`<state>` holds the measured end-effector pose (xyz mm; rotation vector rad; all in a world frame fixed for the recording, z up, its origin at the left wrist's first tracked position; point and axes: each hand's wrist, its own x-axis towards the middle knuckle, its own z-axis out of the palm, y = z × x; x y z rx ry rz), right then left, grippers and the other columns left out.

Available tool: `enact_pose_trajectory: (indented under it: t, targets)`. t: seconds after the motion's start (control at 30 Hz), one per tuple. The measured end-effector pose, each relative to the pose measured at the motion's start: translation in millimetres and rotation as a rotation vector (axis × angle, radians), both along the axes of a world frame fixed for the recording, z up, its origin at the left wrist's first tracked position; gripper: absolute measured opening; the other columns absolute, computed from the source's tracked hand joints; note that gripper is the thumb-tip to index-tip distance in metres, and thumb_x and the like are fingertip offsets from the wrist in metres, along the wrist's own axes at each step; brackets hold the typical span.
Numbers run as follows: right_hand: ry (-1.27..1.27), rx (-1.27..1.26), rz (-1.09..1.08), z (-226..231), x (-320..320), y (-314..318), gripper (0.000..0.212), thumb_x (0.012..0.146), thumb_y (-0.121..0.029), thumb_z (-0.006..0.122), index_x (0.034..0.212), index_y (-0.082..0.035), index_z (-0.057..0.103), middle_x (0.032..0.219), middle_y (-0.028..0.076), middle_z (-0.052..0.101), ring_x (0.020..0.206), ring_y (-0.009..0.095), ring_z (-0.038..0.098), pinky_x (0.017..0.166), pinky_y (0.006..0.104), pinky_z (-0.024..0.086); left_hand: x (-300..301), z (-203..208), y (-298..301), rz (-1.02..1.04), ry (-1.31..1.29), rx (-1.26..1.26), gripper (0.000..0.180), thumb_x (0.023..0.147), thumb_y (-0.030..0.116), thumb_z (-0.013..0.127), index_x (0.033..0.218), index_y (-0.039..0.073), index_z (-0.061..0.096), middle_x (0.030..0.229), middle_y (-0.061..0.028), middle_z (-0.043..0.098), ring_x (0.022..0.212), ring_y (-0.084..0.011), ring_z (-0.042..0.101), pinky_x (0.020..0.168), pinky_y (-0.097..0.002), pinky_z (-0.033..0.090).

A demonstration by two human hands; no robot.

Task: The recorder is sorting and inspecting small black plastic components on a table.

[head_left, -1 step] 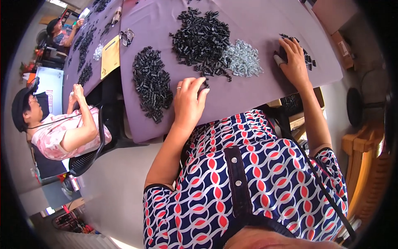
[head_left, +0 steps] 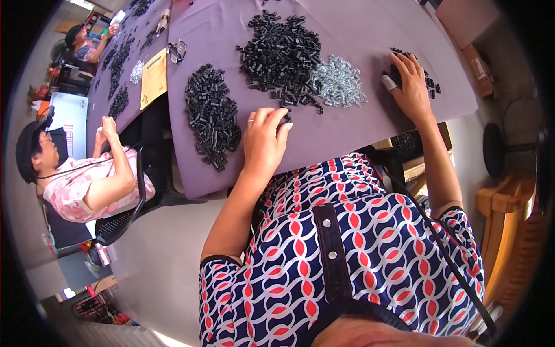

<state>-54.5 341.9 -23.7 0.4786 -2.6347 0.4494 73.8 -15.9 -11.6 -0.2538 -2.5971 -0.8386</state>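
Note:
My left hand (head_left: pixel 263 139) rests on the purple table (head_left: pixel 347 136), its fingertips pinched on a small black part (head_left: pixel 285 120) at the near edge of a big heap of black parts (head_left: pixel 280 52). A ring sits on one finger. My right hand (head_left: pixel 411 87) lies flat, fingers spread, over a small cluster of black parts (head_left: pixel 432 84) near the table's right edge, and one finger wears a pale cover. A heap of shiny silver parts (head_left: pixel 341 81) lies between my hands. To the left is a long pile of black parts (head_left: pixel 213 115).
A seated person in a pink top (head_left: pixel 87 182) works at the left on a black chair (head_left: pixel 124 217). Another person (head_left: pixel 81 43) sits farther back. A yellow envelope (head_left: pixel 154 78) and more part piles lie on the table's left. Wooden furniture (head_left: pixel 509 220) stands at the right.

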Motion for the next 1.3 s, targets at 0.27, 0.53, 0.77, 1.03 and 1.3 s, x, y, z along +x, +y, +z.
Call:
enact_pose_trajectory:
  t: [0.27,0.53,0.77,1.03,1.3]
  targets:
    - [0.044,-0.065,0.169,28.4,40.8,-44.5,0.06,0.066,0.012,0.062,0.12,-0.012,0.07,0.149,0.013,0.047,0.146,0.039,0.031,0.119,0.0527,0.03,2.0,-11.0,-1.0,-0.027,0.073,-0.029,0.013,0.084,0.01,0.073,0.095,0.007,0.067,0.097,-0.0094,0.064,0.092,-0.0331,0.06,0.08,-0.0431,0.05]
    - [-0.143,0.019,0.52,29.0,75.4,-95.0,0.058,0.061,0.003,0.066,0.117,-0.01,0.072,0.154,0.014,0.041,0.151,0.041,0.021,0.119,0.0627,0.023,-0.8,-8.7,0.3,-0.028,0.073,-0.001,0.011,0.083,0.009,0.073,0.092,0.007,0.067,0.097,-0.0088,0.064,0.092,-0.0329,0.06,0.081,-0.0427,0.05]
    - [-0.15,-0.011,0.48,34.8,82.2,-98.1,0.06,0.061,0.004,0.065,0.118,-0.01,0.072,0.154,0.014,0.041,0.15,0.041,0.022,0.119,0.0612,0.023,1.4,-11.9,-1.6,-0.002,0.064,0.02,0.011,0.083,0.011,0.074,0.092,0.008,0.067,0.096,-0.0082,0.065,0.093,-0.0325,0.06,0.081,-0.0424,0.05]
    - [-0.105,0.004,0.502,26.7,83.8,-98.6,0.047,0.067,0.002,0.066,0.112,-0.009,0.074,0.151,0.014,0.045,0.149,0.041,0.025,0.119,0.0589,0.027,-2.3,-20.3,-4.6,0.01,0.054,0.265,0.012,0.085,0.008,0.071,0.096,0.005,0.067,0.096,-0.0108,0.066,0.09,-0.0329,0.062,0.082,-0.0417,0.05]
    - [-0.086,0.031,0.442,16.5,78.5,-103.5,0.049,0.068,-0.004,0.073,0.117,-0.009,0.071,0.152,0.014,0.044,0.149,0.041,0.027,0.118,0.0589,0.028,-22.6,-6.0,2.5,-0.056,0.087,0.143,0.019,0.088,0.006,0.066,0.106,0.006,0.069,0.102,-0.0119,0.064,0.094,-0.0327,0.062,0.084,-0.042,0.051]
